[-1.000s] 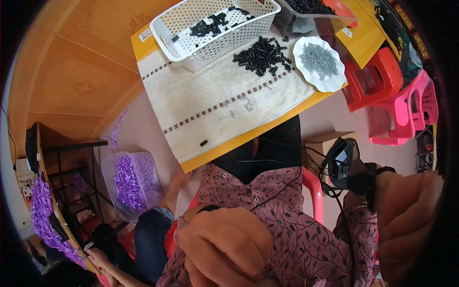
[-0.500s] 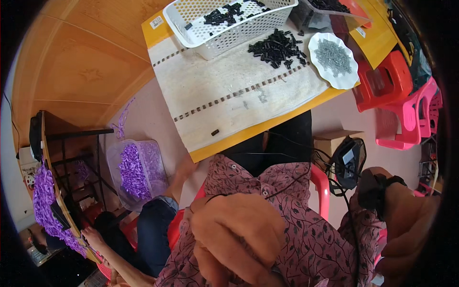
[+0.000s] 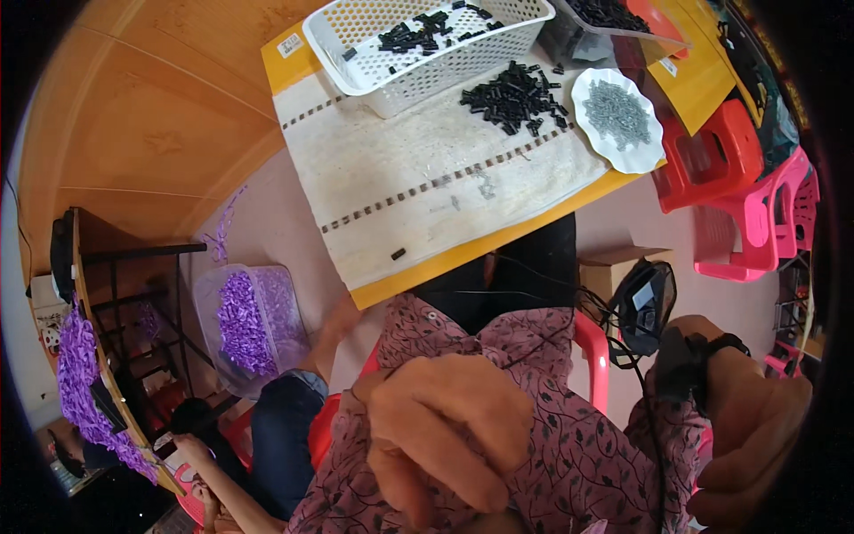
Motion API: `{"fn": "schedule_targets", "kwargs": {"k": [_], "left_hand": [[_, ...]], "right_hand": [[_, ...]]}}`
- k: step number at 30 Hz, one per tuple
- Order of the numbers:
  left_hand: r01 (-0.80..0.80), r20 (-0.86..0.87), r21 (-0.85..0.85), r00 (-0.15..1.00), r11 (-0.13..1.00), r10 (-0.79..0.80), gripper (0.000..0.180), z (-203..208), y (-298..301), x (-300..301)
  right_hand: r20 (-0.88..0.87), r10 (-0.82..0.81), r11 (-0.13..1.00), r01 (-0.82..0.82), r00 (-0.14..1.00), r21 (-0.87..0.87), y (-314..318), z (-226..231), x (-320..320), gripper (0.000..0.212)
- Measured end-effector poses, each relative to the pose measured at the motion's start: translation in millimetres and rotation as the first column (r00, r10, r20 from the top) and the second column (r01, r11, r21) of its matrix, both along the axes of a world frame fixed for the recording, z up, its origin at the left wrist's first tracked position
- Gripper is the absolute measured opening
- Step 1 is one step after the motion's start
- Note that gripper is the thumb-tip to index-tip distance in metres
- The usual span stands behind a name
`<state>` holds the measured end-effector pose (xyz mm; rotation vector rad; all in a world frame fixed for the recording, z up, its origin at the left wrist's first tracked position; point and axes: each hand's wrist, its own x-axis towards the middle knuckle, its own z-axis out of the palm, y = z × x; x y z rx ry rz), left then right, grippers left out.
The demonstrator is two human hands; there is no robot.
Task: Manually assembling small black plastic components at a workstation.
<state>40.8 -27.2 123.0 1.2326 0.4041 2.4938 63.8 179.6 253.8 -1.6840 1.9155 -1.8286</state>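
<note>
My left hand is raised close in front of my patterned pink shirt. Its fingers are bent and pointed down, and whatever lies under them is hidden. Over at the right rim, my right hand is also lifted, with its fingers folded together and their tips lost in shadow. A black strap and a dark device sit at that wrist. Neither hand touches the table. On its white cloth lie a pile of short black tubes, one single black tube near the front edge, and a white scalloped dish of small clear-grey pieces.
A white perforated basket with black tubes stands at the back, beside a clear bin of more. Red and pink stools are to the right. Cables run to a black mesh bag. At left, another person's arm is beside purple pieces.
My left hand has shifted slightly, and its fingers have come a little further apart. My right hand has turned slightly near the rim. The table things stay as they were.
</note>
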Motion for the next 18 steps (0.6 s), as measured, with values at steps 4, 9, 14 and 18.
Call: {"fn": "schedule_targets", "kwargs": {"k": [4,9,14,18], "left_hand": [[0.024,-0.068,0.016,0.997,1.000,-0.023,0.040,-14,-5,-8],[0.054,-0.116,-0.041,0.992,0.998,-0.058,0.043,-32,-5,-14],[0.052,-0.087,-0.207,0.994,0.977,-0.071,0.039,-44,-1,-18],[0.034,0.009,-0.326,0.999,0.945,-0.033,0.036,-54,5,-13]], "right_hand": [[-0.066,0.040,0.996,-0.045,0.997,-0.077,-12,-18,-10,0.012],[-0.145,-0.060,0.941,0.008,0.988,-0.338,-21,-29,-12,0.014],[-0.118,-0.113,0.877,0.044,0.987,-0.478,-29,-32,-15,0.016],[-0.079,-0.156,0.882,0.103,0.985,-0.461,-31,-32,-14,0.017]]}}
